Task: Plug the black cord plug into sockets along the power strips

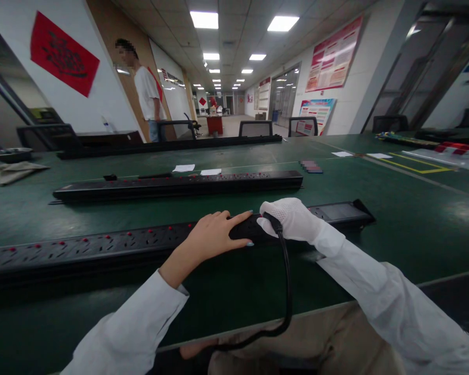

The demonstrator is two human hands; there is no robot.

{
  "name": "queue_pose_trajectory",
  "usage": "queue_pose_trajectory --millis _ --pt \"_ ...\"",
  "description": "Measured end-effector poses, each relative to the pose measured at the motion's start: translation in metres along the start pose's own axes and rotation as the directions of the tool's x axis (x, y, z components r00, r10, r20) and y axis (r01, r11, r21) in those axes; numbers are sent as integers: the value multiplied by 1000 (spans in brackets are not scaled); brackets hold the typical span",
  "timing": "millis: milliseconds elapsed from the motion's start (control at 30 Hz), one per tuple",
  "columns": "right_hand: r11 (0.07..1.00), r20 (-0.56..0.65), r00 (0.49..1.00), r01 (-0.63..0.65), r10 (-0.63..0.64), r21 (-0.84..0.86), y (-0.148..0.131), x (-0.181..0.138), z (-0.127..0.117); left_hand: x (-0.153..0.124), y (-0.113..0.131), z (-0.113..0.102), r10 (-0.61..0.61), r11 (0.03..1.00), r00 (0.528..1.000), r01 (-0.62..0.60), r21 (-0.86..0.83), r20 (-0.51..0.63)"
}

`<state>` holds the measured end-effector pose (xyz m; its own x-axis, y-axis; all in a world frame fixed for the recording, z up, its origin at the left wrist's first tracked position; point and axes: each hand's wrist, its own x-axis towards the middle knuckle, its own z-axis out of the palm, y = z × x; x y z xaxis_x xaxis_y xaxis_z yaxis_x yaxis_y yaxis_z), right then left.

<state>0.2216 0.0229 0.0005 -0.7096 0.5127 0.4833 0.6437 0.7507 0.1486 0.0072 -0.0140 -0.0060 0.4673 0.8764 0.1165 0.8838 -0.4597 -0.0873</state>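
Observation:
A long black power strip (113, 244) with many sockets and small red parts lies across the green table in front of me. My left hand (209, 234) is bare and grips the strip near its middle, thumb on the near side and fingers over the top and far side. My right hand (291, 220), in a white dotted glove, closes round a black plug (274, 224) against the strip's sockets. Whether its pins are in a socket is hidden. From the plug a black cable (287, 281) hangs over the table's front edge towards my lap.
Beyond lies a second black power strip (180, 185), with paper slips (183, 168) behind it. Another long black strip (172, 146) lies at the far edge. A cloth (13, 172) and a metal dish (10, 154) are left. A person (148, 94) stands behind the table.

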Motion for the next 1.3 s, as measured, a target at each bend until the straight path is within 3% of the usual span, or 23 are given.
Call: queue_pose_trajectory --millis 400,633,1300 --pt "999 -27 999 -18 20 51 1 2 2 1 1 -3 -8 999 1000 8 -32 20" --pt "998 15 999 -37 36 56 3 2 1 1 0 -2 1 1000 1000 -1 -28 23" --pt "996 -77 996 -56 50 -68 1 -3 7 1 1 -2 -12 1000 1000 12 -13 24"
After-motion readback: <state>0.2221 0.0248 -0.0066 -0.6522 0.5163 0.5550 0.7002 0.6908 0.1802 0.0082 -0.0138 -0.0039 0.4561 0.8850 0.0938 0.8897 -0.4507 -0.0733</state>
